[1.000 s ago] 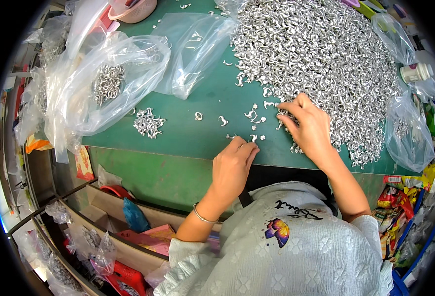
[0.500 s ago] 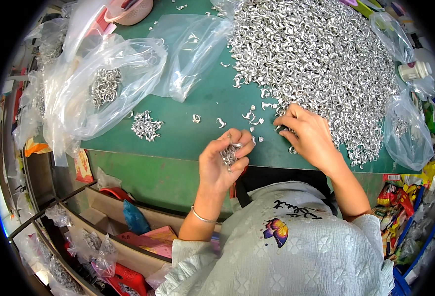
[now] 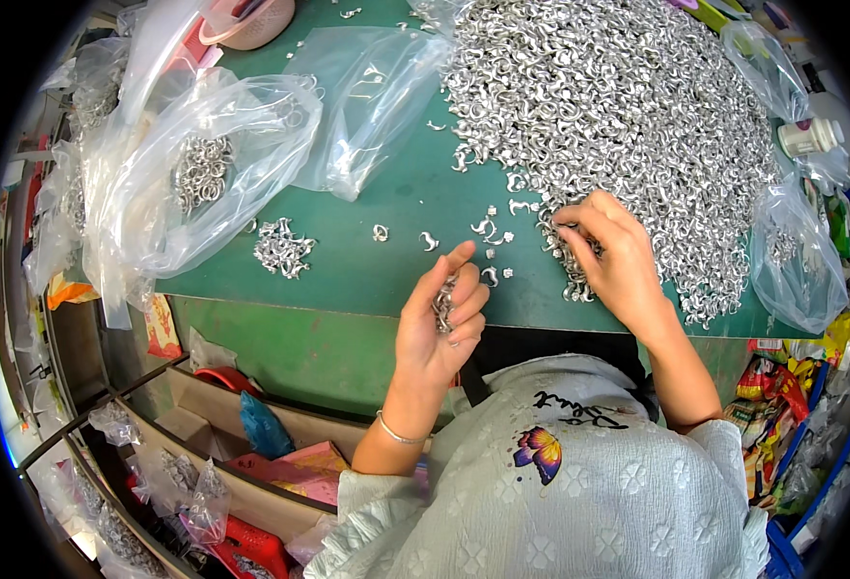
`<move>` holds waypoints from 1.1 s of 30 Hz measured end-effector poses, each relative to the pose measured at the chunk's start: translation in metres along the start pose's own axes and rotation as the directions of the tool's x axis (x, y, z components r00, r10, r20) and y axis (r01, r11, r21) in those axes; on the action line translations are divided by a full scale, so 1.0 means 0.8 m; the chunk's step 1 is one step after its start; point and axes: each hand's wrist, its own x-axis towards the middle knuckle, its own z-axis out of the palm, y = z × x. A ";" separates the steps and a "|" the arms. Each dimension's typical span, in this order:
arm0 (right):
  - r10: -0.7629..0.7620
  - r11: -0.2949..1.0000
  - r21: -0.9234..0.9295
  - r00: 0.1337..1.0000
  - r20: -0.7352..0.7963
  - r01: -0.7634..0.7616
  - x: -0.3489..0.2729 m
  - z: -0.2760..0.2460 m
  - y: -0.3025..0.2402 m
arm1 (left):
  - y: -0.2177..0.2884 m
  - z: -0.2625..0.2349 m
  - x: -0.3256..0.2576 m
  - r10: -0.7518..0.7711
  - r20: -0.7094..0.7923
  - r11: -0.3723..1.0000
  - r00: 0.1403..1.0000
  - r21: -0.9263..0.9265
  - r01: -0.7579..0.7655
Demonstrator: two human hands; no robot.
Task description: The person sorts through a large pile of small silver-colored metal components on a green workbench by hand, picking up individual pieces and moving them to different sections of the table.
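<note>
Small, shiny silver, curved metal pieces lie in a large heap (image 3: 608,96) at the upper right of the green table. My left hand (image 3: 435,323) is half closed, palm up, around a bunch of these metal pieces (image 3: 443,304) just over the table's near edge. My right hand (image 3: 620,259) reaches to the heap's near left edge. Its thumb and forefinger are apart, with pieces showing beneath them and nothing visible held. A few loose pieces (image 3: 484,228) lie between my hands, and a small pile (image 3: 283,249) lies further left.
Clear plastic bags (image 3: 189,261) cover the table's left side, one holding silver rings (image 3: 203,172). A pink basket (image 3: 251,26) stands at the far left. At the right are a white bottle (image 3: 809,139) and another clear bag (image 3: 799,280). An open drawer (image 3: 189,391) lies below left.
My right hand has moved slightly right and up over the heap's edge, and its fingers have spread. My left hand has turned, its forefinger stretching out while the other fingers stay around the metal pieces.
</note>
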 end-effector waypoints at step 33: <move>-0.382 0.903 -0.161 0.916 0.120 0.398 0.042 0.060 -0.005 | 0.005 0.000 -0.029 0.266 -0.182 0.931 0.947 0.303 -0.204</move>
